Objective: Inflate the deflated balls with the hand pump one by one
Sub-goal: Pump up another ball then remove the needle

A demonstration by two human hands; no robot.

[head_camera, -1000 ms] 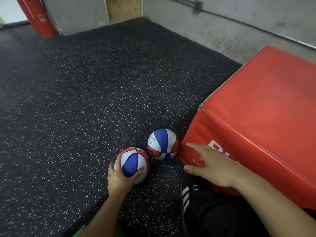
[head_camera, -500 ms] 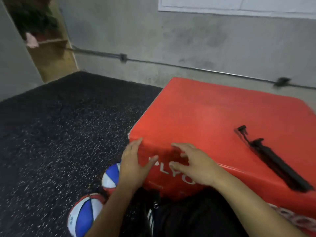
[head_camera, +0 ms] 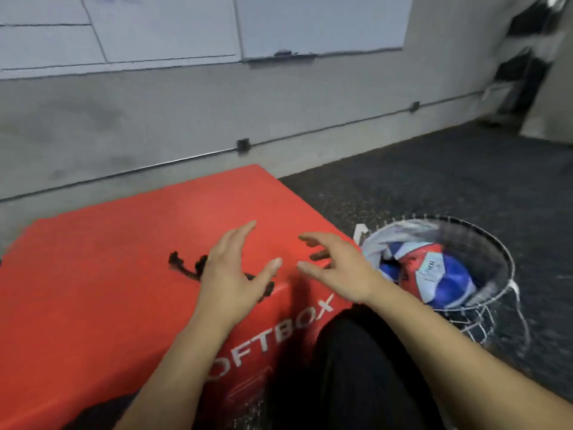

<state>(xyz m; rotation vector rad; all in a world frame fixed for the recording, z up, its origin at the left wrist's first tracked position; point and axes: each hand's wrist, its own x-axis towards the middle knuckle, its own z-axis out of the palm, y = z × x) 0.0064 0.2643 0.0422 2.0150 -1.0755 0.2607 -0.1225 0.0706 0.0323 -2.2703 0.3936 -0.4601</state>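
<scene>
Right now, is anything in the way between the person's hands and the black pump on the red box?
Nothing visible blocks it. The hand pump lies on the red soft box, and the left hand hovers right over it, hiding its middle. The right hand is open beside it, nearer the wire basket of balls.

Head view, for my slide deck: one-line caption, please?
Open hands hover over black hand pump on red foam box, beside wire basket of limp balls.

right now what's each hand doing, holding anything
Left hand: open, fingers spread above the black pump on the red box, holding nothing.
Right hand: open, fingers loosely curved, holding nothing.
</scene>
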